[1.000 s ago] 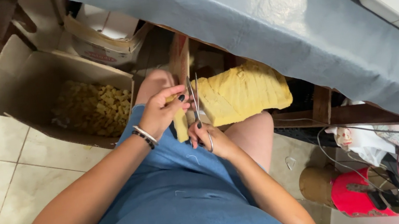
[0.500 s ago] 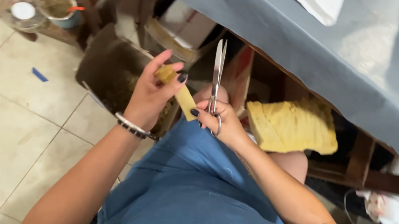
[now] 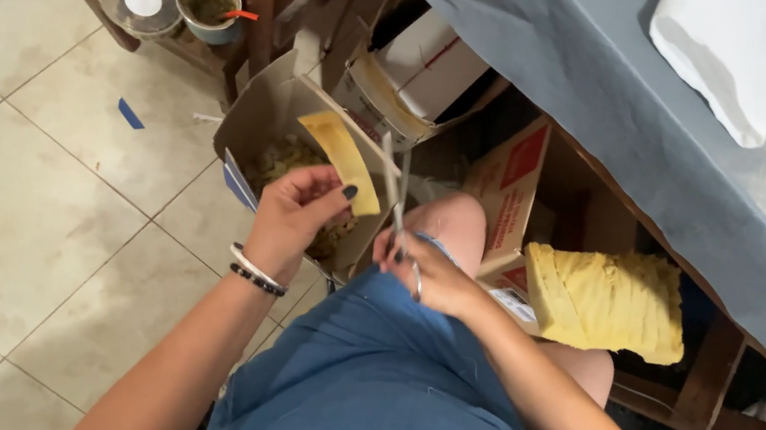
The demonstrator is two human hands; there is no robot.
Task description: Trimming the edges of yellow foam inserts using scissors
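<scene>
Left hand (image 3: 295,220): fingers curled together, thumb and fingertips pinched on the lower end of a narrow yellow strip of flat, paper-like material (image 3: 343,161). Strip stands roughly upright, upper end free, held over an open brown cardboard box (image 3: 265,117) with yellowish scraps inside. Beaded bracelets on the left wrist.

Right hand (image 3: 432,273): fingers closed through the handle loops of a pair of slim metal scissors (image 3: 396,193). Blades point up, slightly parted, just beside the strip's right edge; cannot tell whether they touch it.

A stack of yellow sheets (image 3: 608,298) lies to the right, under the table draped in grey-blue cloth (image 3: 580,44).
</scene>
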